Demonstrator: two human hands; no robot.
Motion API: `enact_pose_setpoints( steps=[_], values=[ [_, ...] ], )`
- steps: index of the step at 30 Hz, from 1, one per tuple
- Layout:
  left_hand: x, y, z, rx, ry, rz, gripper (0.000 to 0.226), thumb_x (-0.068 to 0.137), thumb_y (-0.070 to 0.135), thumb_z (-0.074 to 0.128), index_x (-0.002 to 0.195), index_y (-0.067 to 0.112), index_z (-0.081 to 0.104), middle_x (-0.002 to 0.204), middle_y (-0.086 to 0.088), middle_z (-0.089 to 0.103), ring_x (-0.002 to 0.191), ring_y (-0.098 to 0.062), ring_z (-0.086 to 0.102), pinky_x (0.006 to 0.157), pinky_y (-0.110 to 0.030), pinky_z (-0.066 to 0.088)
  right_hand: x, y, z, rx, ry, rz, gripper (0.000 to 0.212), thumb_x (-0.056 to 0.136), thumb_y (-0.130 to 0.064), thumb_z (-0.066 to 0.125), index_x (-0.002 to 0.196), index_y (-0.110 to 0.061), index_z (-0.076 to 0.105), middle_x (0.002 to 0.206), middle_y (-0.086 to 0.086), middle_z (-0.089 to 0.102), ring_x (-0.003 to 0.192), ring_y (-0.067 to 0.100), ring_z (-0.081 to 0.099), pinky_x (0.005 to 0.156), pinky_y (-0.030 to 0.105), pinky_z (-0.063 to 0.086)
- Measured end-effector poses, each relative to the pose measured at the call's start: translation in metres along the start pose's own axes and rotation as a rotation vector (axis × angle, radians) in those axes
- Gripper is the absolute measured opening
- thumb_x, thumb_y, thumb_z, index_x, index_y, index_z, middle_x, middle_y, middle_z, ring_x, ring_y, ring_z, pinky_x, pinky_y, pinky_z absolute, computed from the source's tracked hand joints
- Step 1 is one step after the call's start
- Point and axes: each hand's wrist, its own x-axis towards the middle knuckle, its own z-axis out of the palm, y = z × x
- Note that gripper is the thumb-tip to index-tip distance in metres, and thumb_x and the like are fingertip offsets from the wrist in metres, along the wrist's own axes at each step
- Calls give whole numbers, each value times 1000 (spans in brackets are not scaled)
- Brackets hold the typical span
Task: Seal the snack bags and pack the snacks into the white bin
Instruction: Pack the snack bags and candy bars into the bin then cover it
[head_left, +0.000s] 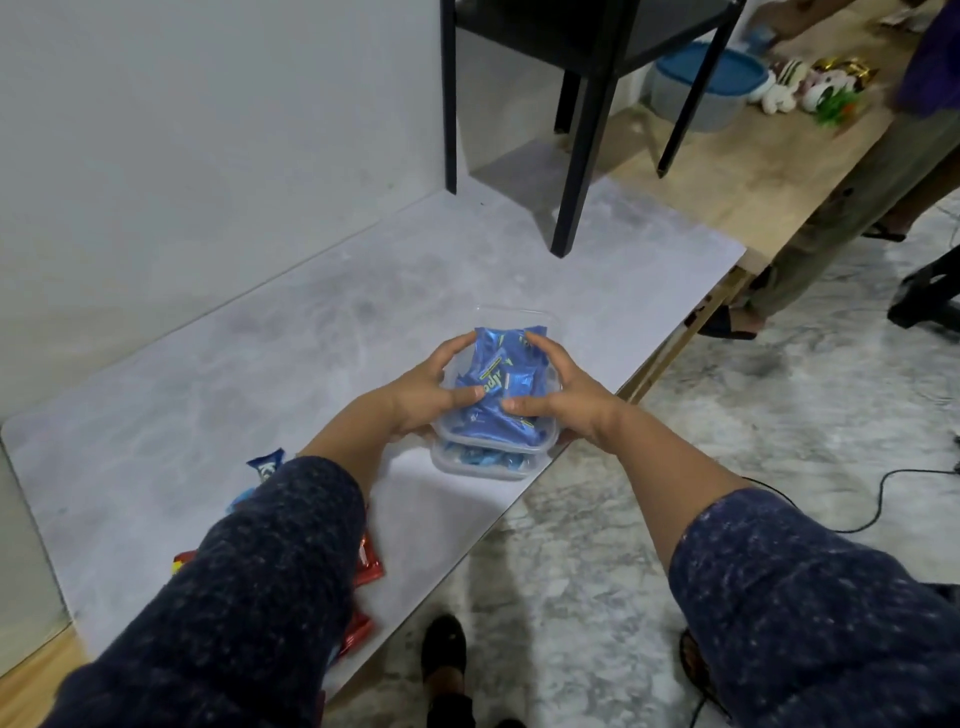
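Observation:
A clear plastic bin (519, 315) full of blue snack packets (501, 384) sits near the table's right edge. It rests on a second clear bin (483, 464) that also holds blue packets. My left hand (434, 392) grips the top bin's left side, thumb pressing on the packets. My right hand (561, 397) grips its right side, thumb on the packets too. More snacks lie by my left sleeve: a blue packet (266, 462) and red packets (368, 564), partly hidden by the arm.
The grey marble-look table (234, 395) has a wall behind it. A black stool's legs (582, 156) stand on the table's far end. Beyond, a wooden table carries a blue-lidded tub (701, 88) and toys. Another person stands at the right. A cable lies on the floor.

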Motion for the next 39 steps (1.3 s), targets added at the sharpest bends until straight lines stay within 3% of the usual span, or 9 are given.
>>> enact_pose_setpoints(
  steps=[2, 4, 10, 15, 20, 23, 30, 35, 39],
  values=[
    [0, 0, -2, -39, -49, -17, 73, 86, 18, 67, 139, 49, 27, 122, -2, 57, 99, -20, 63, 66, -35, 58, 3, 1, -3, 37, -24, 6, 92, 70, -11, 82, 142, -36, 30, 143, -5, 41, 124, 20, 51, 101, 37, 47],
    [1, 1, -3, -44, -58, -32, 75, 84, 15, 69, 138, 48, 28, 119, -2, 59, 94, -19, 63, 67, -39, 58, 6, 1, -5, 28, -38, 4, 93, 67, -12, 84, 140, -37, 33, 143, -4, 42, 125, 21, 50, 104, 41, 45],
    [-16, 10, -10, -73, -21, -33, 76, 80, 9, 73, 131, 51, 36, 126, -11, 58, 105, -31, 62, 78, -53, 56, -3, -13, 3, 7, -50, -33, 93, 64, -13, 86, 137, -42, 36, 142, -4, 44, 122, 23, 53, 101, 43, 48],
    [-65, 26, -35, -85, 55, 11, 76, 77, 10, 76, 122, 60, 38, 132, -14, 52, 113, -34, 58, 81, -56, 55, -30, -64, 26, -2, -113, -88, 91, 70, -6, 81, 140, -40, 33, 136, -6, 45, 116, 23, 55, 77, 34, 55],
    [-139, 46, -75, -104, 186, 81, 76, 77, 10, 76, 121, 59, 38, 136, -20, 46, 127, -36, 46, 77, -51, 56, -54, -128, 69, -66, -180, -206, 92, 70, -7, 81, 142, -37, 32, 142, -7, 38, 122, 23, 50, 92, 38, 51],
    [-198, 50, -104, -119, 284, 97, 79, 77, 8, 75, 129, 53, 37, 131, -19, 50, 118, -36, 53, 79, -53, 55, -67, -167, 113, -90, -269, -254, 93, 68, -8, 82, 141, -38, 32, 142, -6, 38, 123, 24, 50, 97, 43, 50],
    [-346, 12, -178, -159, 518, 119, 81, 79, 1, 71, 138, 43, 34, 114, -12, 60, 90, -23, 63, 69, -40, 56, -105, -234, 256, -144, -463, -383, 91, 70, -4, 80, 142, -33, 32, 138, -4, 41, 119, 25, 53, 95, 42, 51],
    [-452, -40, -237, -161, 633, 101, 83, 79, 1, 71, 139, 44, 32, 111, -9, 61, 87, -21, 64, 63, -38, 57, -133, -257, 382, -138, -573, -439, 91, 69, -5, 81, 140, -35, 33, 140, -3, 41, 121, 26, 52, 96, 47, 50],
    [-526, -88, -282, -158, 706, 58, 82, 80, 2, 71, 138, 45, 32, 112, -7, 61, 88, -19, 63, 68, -39, 55, -152, -263, 485, -133, -623, -484, 93, 66, -7, 83, 140, -35, 34, 143, 0, 41, 123, 26, 52, 101, 45, 47]
  ],
)
